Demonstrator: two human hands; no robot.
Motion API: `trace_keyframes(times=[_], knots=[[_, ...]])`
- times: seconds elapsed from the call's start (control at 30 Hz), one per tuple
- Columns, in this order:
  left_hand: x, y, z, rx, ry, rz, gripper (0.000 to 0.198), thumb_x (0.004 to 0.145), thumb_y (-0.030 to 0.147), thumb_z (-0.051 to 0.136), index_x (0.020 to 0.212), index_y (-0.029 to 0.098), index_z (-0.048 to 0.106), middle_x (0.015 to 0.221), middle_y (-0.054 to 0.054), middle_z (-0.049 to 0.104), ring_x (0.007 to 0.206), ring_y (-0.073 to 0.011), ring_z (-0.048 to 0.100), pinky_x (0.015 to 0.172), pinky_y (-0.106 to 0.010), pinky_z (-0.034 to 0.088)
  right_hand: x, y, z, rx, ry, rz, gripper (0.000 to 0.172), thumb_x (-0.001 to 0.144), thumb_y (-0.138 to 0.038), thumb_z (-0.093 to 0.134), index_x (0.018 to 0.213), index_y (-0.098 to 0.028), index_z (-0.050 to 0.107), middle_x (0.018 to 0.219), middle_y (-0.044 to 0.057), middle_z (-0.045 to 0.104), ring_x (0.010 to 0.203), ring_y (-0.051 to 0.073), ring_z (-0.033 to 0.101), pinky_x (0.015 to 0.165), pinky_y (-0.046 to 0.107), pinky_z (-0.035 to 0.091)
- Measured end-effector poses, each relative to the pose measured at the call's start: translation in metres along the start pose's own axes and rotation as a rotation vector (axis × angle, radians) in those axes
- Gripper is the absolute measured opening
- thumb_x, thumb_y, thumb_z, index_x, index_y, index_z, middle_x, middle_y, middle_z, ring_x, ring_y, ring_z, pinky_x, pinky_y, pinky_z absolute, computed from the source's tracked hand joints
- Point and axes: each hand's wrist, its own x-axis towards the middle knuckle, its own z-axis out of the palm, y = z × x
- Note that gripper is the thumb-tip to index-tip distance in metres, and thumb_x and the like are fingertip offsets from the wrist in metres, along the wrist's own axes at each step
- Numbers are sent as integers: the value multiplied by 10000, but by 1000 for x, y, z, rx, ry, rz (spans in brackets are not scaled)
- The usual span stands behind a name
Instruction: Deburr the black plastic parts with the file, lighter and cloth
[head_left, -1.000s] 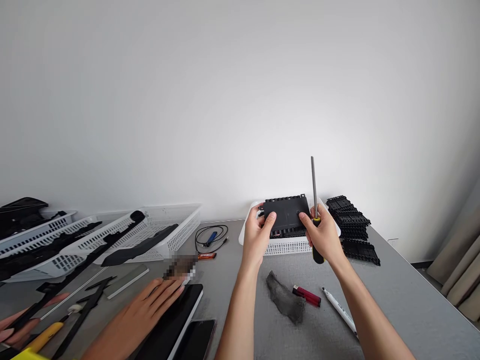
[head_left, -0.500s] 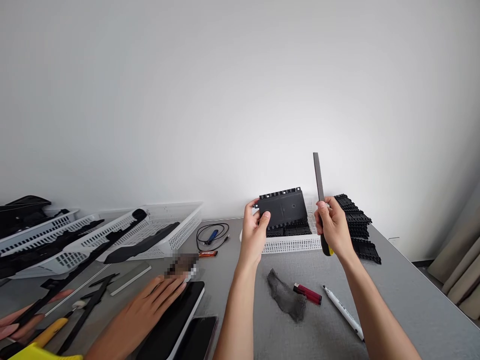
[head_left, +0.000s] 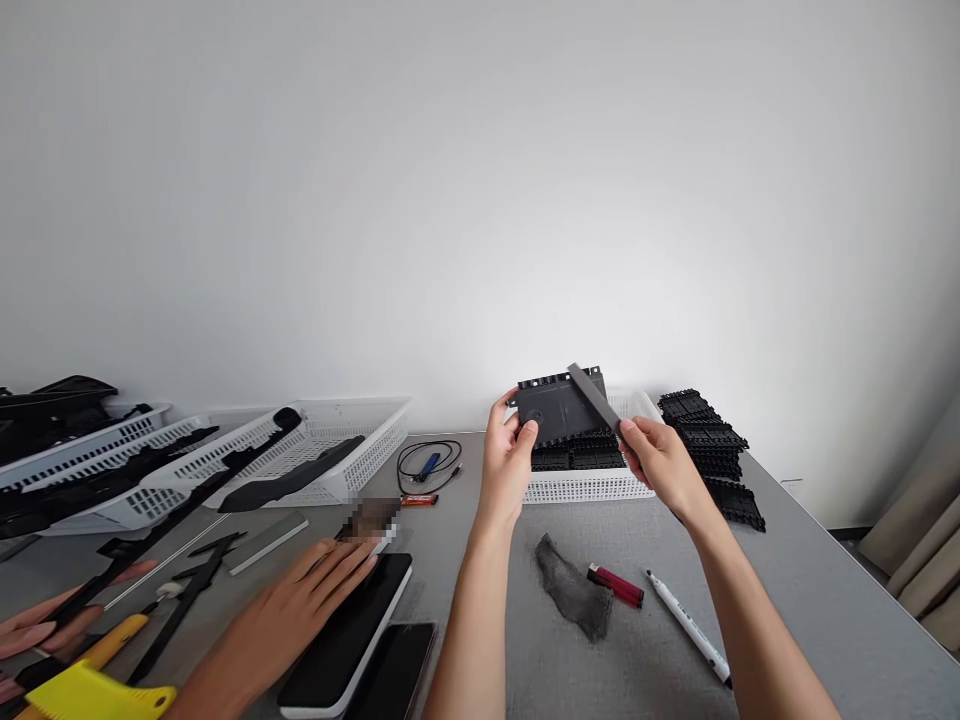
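My left hand grips a flat black plastic part by its left end, thumb on the face. Small tabs run along the part's upper edge. In my right hand is a flat grey file, its blade slanting up and left across the right side of the part; my fingers hide its handle. Whether the blade touches the surface I cannot tell. Just behind and below, a white basket holds more black parts. On the table nearer me lie a dark cloth scrap, a red lighter and a white marker.
Black ribbed parts are stacked at the right. A co-worker's hand rests left, beside two phones. Farther left are white baskets with long black parts, calipers and a yellow scraper. A cable lies behind.
The file has swung from upright beside the black part to slanting across it, as my right hand turned inward. The black part has tilted slightly. The co-worker's hand has barely moved.
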Motion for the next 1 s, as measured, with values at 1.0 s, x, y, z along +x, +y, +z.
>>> trace_keyframes(times=[1.0], knots=[[-3,12,6,-180,-52,38,468,845,237,626,1312,231,601,1307,-99,677,1316,-248,567,1149,-405,391,-2,-1,24,-292,148,-36,658,840,-762,523,510,-224,336,485,-28,370,504,120,294,474,277,195]])
